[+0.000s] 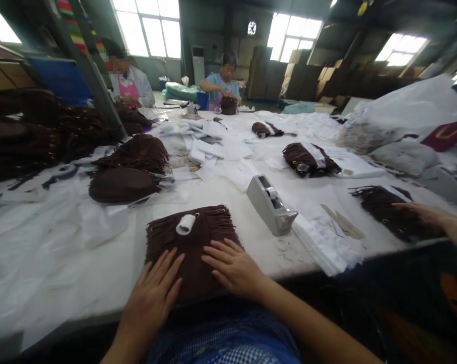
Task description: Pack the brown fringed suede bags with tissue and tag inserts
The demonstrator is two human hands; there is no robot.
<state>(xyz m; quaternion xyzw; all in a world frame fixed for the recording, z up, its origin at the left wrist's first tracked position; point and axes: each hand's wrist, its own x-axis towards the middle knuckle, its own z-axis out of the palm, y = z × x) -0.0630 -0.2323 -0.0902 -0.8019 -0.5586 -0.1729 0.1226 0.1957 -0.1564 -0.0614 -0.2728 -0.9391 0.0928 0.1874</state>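
On table (228, 194), brown fringed bag (213, 230)

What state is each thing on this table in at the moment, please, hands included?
left hand: open, flat on the brown fringed bag.
right hand: open, fingers spread, flat on the same bag.
brown fringed bag: lying flat at the table edge, under both hands.
white roll: lying on the bag's top, untouched.
tape dispenser: upright, tape loaded, untouched.
co-worker's hand: resting on a second fringed bag.
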